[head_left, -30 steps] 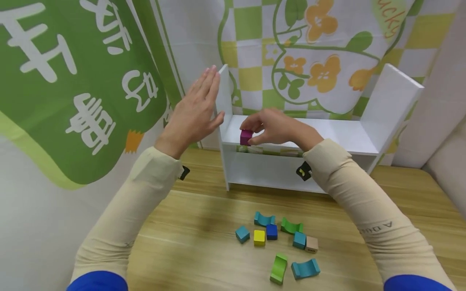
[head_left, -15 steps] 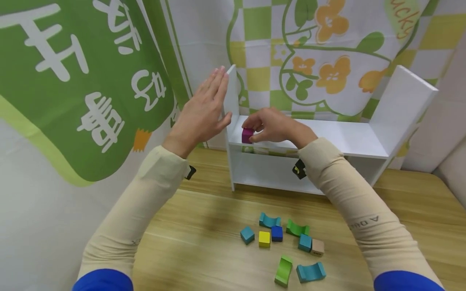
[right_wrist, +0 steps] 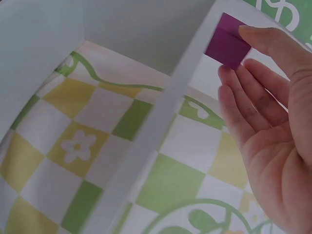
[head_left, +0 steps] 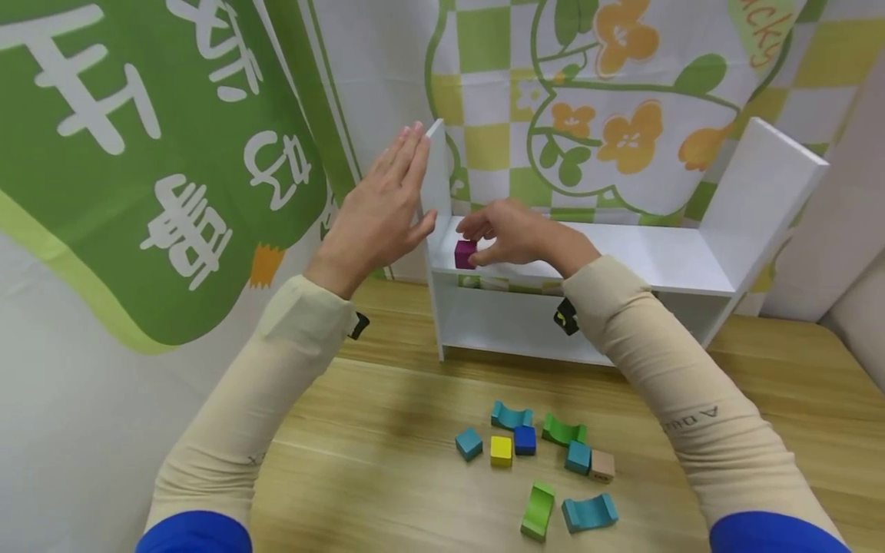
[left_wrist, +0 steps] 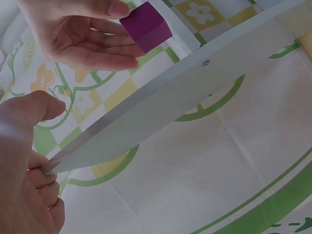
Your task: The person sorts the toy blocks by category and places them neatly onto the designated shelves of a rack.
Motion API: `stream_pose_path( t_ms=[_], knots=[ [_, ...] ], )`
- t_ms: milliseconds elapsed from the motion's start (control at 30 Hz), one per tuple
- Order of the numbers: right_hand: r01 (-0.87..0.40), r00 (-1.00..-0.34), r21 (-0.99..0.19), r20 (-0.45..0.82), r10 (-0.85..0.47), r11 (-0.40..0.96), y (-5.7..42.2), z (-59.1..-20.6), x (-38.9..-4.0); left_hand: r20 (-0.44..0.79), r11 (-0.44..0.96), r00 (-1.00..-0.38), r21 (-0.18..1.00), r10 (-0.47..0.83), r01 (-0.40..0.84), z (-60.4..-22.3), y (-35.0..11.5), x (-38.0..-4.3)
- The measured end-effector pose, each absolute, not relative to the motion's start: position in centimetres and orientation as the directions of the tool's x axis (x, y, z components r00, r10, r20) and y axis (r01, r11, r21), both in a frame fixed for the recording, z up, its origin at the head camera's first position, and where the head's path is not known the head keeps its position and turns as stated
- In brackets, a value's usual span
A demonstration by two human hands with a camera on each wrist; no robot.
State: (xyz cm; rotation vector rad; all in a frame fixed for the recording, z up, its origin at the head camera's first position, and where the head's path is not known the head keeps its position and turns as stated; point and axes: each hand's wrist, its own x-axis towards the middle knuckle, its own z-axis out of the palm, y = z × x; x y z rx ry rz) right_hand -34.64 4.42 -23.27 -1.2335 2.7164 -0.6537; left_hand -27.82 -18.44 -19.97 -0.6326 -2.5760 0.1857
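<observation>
A small purple cube [head_left: 465, 254] sits at the front left of the white shelf's upper board [head_left: 622, 246]. My right hand [head_left: 515, 236] curves around it, thumb on the near side and fingers close to the far side, as the right wrist view shows with the cube [right_wrist: 228, 41] between thumb and fingertips. Against the shelf's left side panel [head_left: 435, 180] rests my left hand [head_left: 380, 207], its fingers straight and thumb spread. The left wrist view has those fingers at the end of the panel [left_wrist: 146, 107].
On the wooden table in front of the shelf lie several blocks: blue curved pieces [head_left: 590, 513], green curved pieces [head_left: 538, 511], a yellow cube [head_left: 501, 452], a dark blue cube [head_left: 525, 440] and a plain wood cube [head_left: 602, 465]. A printed cloth [head_left: 484, 146] hangs behind.
The right fingertips have lifted slightly from the purple cube's top, the thumb staying beside it. The cube stays at the board's front left. The left hand keeps its place; the head view has shifted slightly.
</observation>
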Motion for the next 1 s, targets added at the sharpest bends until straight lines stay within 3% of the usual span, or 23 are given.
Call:
stream_pose_path(
  t_ms=[267,533,800,1000],
  knots=[
    [-0.719,-0.672,-0.379,0.163,-0.723,0.582,6.3,-21.1,-32.6,0.416,0.886,-0.783,-0.239,0.462,0.397,-19.8,-18.4,-27.7],
    [-0.807,-0.582,-0.273,0.216,-0.784,0.524,8.5,-20.9,-30.2,0.412,0.886,-0.784,-0.223,0.464,0.407,-19.9,-18.5,-27.7],
    [-0.843,-0.526,-0.244,0.192,-0.829,0.479,10.3,-23.0,-27.6,0.421,0.885,-0.779,-0.216,0.466,0.413,-20.1,-18.6,-27.8],
    [-0.834,-0.524,-0.268,0.108,-0.845,0.483,11.4,-26.3,-26.0,0.426,0.883,-0.774,-0.214,0.469,0.417,-20.1,-18.6,-27.8]
  ],
)
